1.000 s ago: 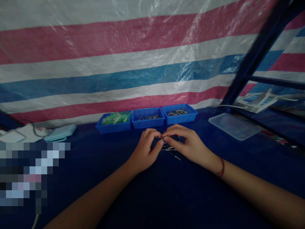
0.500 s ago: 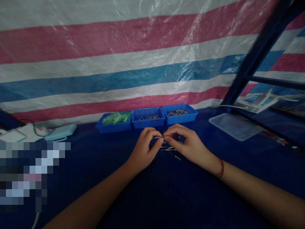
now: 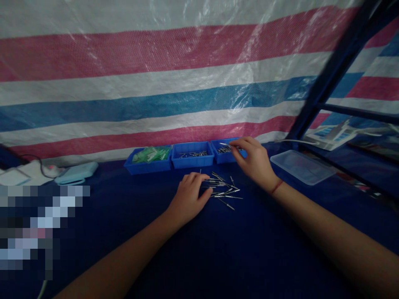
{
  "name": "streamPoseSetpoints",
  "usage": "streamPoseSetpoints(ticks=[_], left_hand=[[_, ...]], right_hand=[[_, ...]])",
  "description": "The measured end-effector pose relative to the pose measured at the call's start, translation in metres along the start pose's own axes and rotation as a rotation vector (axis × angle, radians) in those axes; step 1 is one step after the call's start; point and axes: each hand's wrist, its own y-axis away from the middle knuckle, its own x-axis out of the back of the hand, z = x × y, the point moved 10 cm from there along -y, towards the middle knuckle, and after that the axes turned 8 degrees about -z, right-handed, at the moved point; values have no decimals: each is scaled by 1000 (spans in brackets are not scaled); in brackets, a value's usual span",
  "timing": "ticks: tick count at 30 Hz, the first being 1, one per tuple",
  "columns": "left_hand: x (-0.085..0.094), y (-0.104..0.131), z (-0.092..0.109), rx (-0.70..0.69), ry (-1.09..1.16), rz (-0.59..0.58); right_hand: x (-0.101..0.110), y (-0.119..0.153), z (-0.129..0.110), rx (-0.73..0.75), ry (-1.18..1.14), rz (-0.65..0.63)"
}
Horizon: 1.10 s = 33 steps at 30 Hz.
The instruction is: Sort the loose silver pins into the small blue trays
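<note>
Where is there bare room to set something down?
Bare tabletop shows between the forearms, nearer than the pins, and between the left forearm and the blue case. It is crowded at the back, where three bins stand in a row with the right hand at the rightmost, and mid-table, where the pins lie by the left hand.

Tabletop [image 3: 249,249], far: left bin [image 3: 149,167] holding packets [image 3: 152,154], middle bin [image 3: 193,161] and right bin [image 3: 222,157] holding pins [image 3: 223,149] | nearer: loose pins [image 3: 222,193], left hand [image 3: 188,197] at their left | right of bins: lid [image 3: 302,167] | far side: sheet [image 3: 156,83]
</note>
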Motion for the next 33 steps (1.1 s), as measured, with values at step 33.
streamPoseSetpoints(ticks=[33], left_hand=[[6, -1, -3, 0, 264, -8]], right_hand=[[-43, 35, -46, -114, -568, -357]])
